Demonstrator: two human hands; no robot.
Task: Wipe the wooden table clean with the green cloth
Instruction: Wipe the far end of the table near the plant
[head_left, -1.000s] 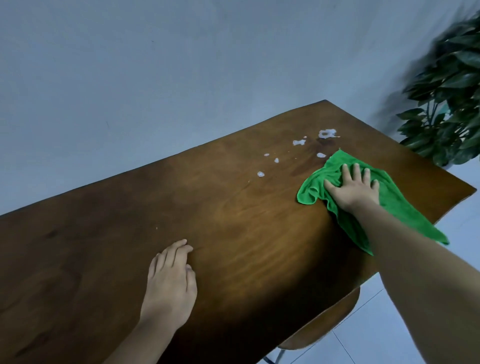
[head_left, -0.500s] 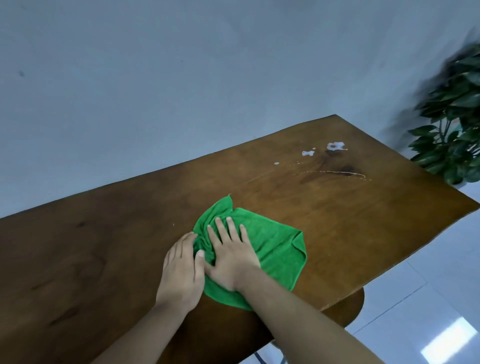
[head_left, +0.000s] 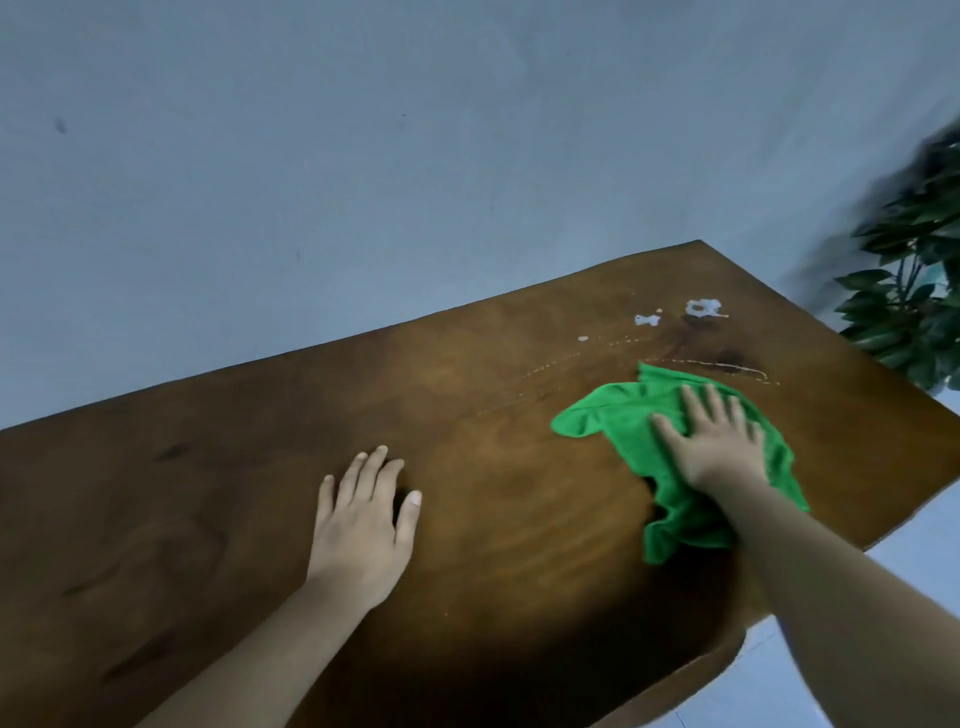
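The wooden table (head_left: 218, 483) fills the lower part of the head view. A crumpled green cloth (head_left: 618, 410) lies on its right side, and my right hand (head_left: 711, 441) presses flat on top of it with fingers spread. My left hand (head_left: 363, 519) rests palm down on the bare wood near the middle, fingers apart, holding nothing. White spill spots (head_left: 702, 307) sit near the far right corner, beyond the cloth. A thin wet streak (head_left: 737, 368) runs just past the cloth's far edge.
A leafy green plant (head_left: 904, 312) stands off the table's right end. A plain grey wall (head_left: 415, 156) runs behind the table. A round chair seat (head_left: 727, 654) pokes out under the near edge, over a pale tiled floor (head_left: 924, 530).
My right hand has slid the cloth from the middle of the table, beside my left hand, back to the right side. My left hand has stayed put.
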